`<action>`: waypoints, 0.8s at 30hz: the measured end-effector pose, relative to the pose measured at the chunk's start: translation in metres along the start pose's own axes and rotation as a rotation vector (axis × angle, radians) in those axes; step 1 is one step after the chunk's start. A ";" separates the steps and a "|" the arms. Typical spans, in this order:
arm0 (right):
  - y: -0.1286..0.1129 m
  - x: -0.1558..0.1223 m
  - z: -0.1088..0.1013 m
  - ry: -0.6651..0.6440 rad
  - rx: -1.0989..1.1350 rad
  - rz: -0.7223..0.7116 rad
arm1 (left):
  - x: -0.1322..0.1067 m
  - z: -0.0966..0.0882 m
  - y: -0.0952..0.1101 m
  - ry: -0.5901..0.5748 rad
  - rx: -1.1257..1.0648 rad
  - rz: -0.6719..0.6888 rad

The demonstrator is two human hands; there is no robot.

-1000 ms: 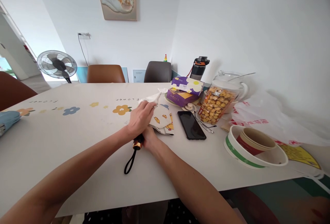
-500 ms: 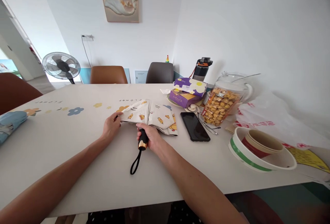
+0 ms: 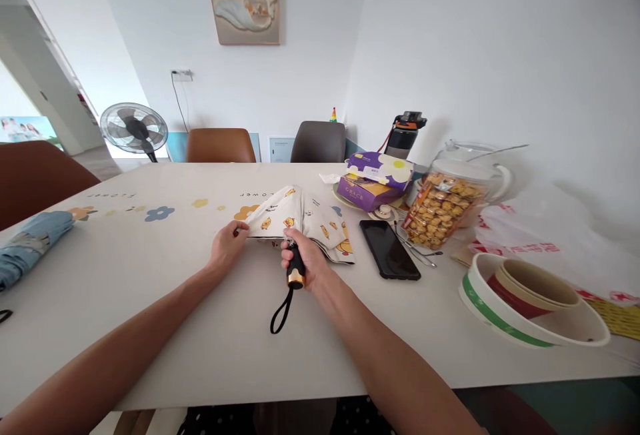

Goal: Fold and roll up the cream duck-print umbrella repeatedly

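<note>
Umbrella handle (image 3: 296, 268) clamped in right hand's (image 3: 310, 263) fingers, toward table's (image 3: 215, 355) near edge; canopy (image 3: 274, 220) pinched by left hand's (image 3: 227, 245) fingertips.

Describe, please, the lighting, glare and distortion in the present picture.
All in the head view: soft light, a faint shadow on the white wall beside the black, orange-trimmed bottle; small glints on the clear plastic jar of golden snacks; the white bowl with green band looks stretched near the right edge; the white, patterned fabric umbrella looks fairly sharp.
</note>
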State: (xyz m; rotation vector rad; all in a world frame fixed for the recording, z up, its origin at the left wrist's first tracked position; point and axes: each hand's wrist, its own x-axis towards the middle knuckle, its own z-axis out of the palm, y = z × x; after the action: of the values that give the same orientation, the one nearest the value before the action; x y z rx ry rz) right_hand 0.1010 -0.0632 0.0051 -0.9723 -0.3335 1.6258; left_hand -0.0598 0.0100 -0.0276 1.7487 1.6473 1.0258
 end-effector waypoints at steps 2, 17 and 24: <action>0.000 -0.002 0.002 0.018 -0.022 -0.010 | -0.001 0.000 0.001 0.003 0.005 -0.013; -0.003 -0.005 0.008 0.129 -0.078 -0.023 | -0.011 0.007 0.022 0.115 -0.132 0.322; -0.001 -0.006 0.007 0.059 -0.208 -0.074 | -0.011 0.025 0.083 -0.286 -0.200 0.308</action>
State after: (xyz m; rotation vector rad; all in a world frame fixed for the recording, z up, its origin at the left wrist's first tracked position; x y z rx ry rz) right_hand 0.0970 -0.0666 0.0124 -1.1489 -0.4994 1.5129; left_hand 0.0094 -0.0076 0.0221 1.9444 1.0866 0.9792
